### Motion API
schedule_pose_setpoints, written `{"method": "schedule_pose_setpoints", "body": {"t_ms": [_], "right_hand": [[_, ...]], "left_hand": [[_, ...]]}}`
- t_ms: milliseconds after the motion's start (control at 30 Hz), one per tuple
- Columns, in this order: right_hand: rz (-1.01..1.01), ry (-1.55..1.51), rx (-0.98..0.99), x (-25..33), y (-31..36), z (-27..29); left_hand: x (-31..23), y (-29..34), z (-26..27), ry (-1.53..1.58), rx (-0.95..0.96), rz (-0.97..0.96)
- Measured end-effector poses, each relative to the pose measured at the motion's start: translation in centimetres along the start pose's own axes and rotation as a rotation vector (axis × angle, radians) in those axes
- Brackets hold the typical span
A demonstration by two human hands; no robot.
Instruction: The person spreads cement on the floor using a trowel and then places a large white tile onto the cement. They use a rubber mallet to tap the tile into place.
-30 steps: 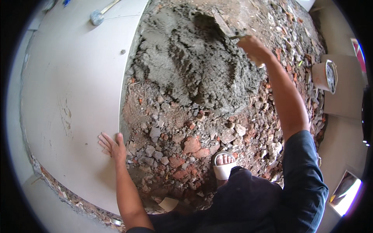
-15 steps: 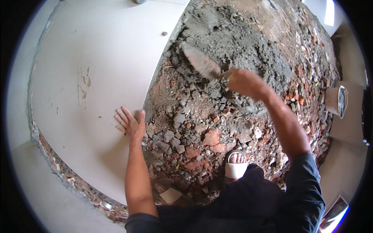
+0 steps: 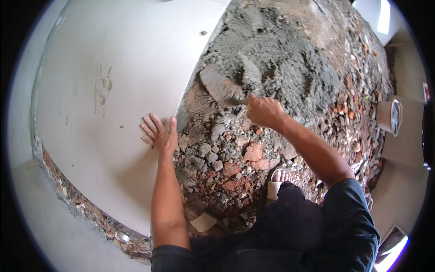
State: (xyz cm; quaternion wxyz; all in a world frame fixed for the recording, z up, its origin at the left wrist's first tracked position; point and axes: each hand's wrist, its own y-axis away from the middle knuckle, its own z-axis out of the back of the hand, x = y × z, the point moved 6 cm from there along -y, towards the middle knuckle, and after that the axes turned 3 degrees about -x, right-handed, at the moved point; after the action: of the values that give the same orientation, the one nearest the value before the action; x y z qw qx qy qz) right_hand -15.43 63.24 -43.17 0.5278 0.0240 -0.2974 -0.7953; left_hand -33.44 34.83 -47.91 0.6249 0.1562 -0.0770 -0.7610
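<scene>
My right hand (image 3: 267,111) is closed round the handle of a pointed trowel (image 3: 220,86). The trowel's blade is smeared with grey and lies at the left edge of a heap of wet grey mortar (image 3: 281,61), close to the edge of a large pale floor slab (image 3: 104,149). My left hand (image 3: 161,134) rests flat on that slab near its right edge, fingers spread and thumb apart, holding nothing. A small lump (image 3: 203,33) of grit sits on the slab further off.
Broken brick and stone rubble (image 3: 240,165) covers the ground in front of me, where my sandalled foot (image 3: 277,179) stands. A white bucket (image 3: 389,117) stands at the right by the wall. A strip of debris (image 3: 86,211) runs between slab and left wall.
The trowel and my right hand have moved left and nearer, to the mortar's left edge. My left hand stays on the slab while the whole view has shifted slightly.
</scene>
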Motion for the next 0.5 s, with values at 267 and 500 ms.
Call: {"method": "schedule_pose_setpoints", "body": {"t_ms": [267, 500], "right_hand": [[0.176, 0.899, -0.332, -14.7, 19.9, -1.3], [-0.264, 0.432, -0.036, -9.1, 19.7, -14.0]], "left_hand": [[3.9, 2.0, -1.5, -0.134, -0.062, -0.236], [7.0, 4.8, -1.8, -0.202, -0.118, -0.448]]}}
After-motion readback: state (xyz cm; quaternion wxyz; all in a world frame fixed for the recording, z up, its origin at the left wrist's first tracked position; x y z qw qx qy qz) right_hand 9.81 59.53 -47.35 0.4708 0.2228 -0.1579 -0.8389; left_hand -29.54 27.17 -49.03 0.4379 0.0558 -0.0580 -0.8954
